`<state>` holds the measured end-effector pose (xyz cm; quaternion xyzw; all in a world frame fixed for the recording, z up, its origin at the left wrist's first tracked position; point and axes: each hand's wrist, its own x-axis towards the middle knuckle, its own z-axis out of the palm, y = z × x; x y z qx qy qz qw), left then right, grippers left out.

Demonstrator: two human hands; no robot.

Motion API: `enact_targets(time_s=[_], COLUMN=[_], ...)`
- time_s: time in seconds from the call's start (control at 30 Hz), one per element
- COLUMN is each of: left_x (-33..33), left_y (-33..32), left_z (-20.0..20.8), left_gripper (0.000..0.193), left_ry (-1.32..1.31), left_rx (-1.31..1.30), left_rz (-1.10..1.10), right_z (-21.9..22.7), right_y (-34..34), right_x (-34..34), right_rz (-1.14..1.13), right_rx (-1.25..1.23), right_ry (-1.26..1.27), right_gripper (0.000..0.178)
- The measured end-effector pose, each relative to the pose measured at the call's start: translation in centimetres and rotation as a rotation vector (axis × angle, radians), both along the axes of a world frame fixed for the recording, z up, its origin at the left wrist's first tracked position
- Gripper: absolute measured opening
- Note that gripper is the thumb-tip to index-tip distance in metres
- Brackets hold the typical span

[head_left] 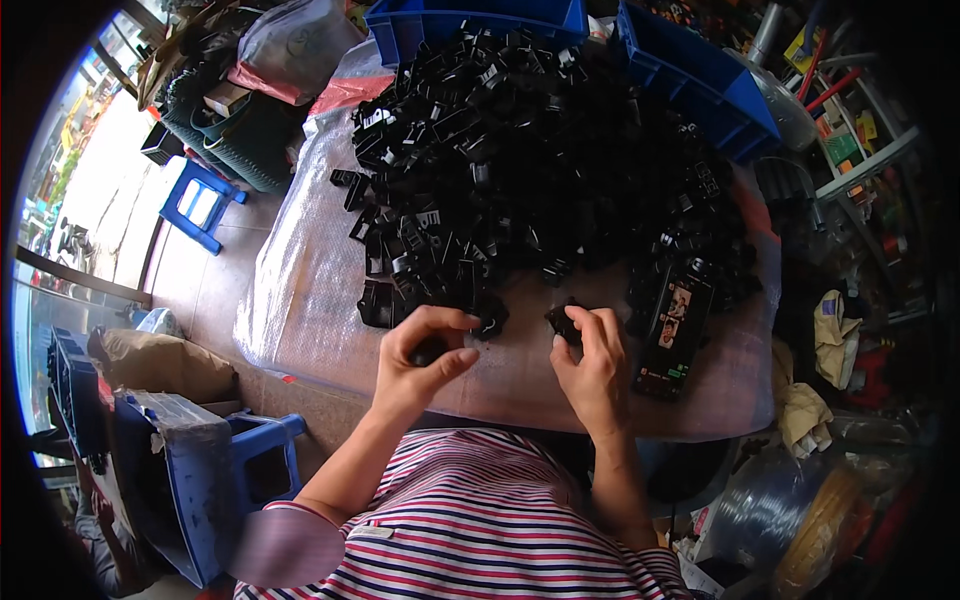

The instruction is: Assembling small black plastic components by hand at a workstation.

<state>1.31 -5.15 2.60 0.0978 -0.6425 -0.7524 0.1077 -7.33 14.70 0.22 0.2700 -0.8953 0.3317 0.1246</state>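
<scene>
At far left, a brown bag [165, 362] is resting near the floor, and a blue stool [205, 205] is standing beyond it. To their right, a table [290, 265] is carrying a clear plastic cover.

Over its near edge, the left hand [425, 355] is curling loosely; thumb and forefinger are standing apart, while the other fingers are closing around a dark rounded piece [428, 350]. That piece is lying inside the palm, showing a smooth, black surface; fingers are hiding its ends, so its long axis cannot be told. Just beyond the forefinger, a loose black part [490, 316] is lying on the table.

Behind both hands, a heap of black parts [520, 180] is spreading over the table, glossy and angular, its pieces pointing in mixed directions.

Further right, the right hand [595, 350] is pinching a small black part [563, 322] between thumb and fingertips, just above the table. Its exposed end is pointing left and away from the body; fingers are covering the remainder, leaving its full length uncertain. It is looking matt, dark and irregular in outline.

Right of this hand, a phone [672, 330] is lying with its screen lit, its long axis running away from the person and slightly rightward.
</scene>
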Motion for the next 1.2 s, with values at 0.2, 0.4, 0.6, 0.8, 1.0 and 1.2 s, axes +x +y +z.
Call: enact_targets(time_s=[0.2,0.4,0.6,0.8,1.0,1.2], left_x=[-2.3,-3.7,-3.6,-4.2,-3.5,-3.4], left_y=[4.3,5.3,4.4,5.2,5.5,5.6], left_z=[-1.2,-2.4,-3.0,-3.1,-3.4,-4.1], left_gripper=[0.063,0.063,0.048,0.031,0.032,0.029], left_ry=[0.438,0.397,0.386,0.351,0.276,0.293], left_rx=[-0.878,-1.177,-1.192,-1.112,-1.012,-1.090], left_rz=[-0.237,-0.270,-0.324,-0.237,-0.142,-0.037], right_z=[0.8,0.4,-1.0,-2.0,-2.2,-1.9], right_y=[0.1,1.4,9.0,11.6,11.8,12.0], right_x=[0.9,2.9,5.1,4.9,4.4,4.5], right_rz=[0.052,0.066,-0.311,-0.373,-0.350,-0.412], right_rx=[-0.149,-0.423,-0.267,-0.259,-0.262,-0.437], right_ry=[0.014,-0.225,0.144,0.099,0.132,0.134], right_gripper=[0.018,0.017,0.020,0.025,0.022,0.020])
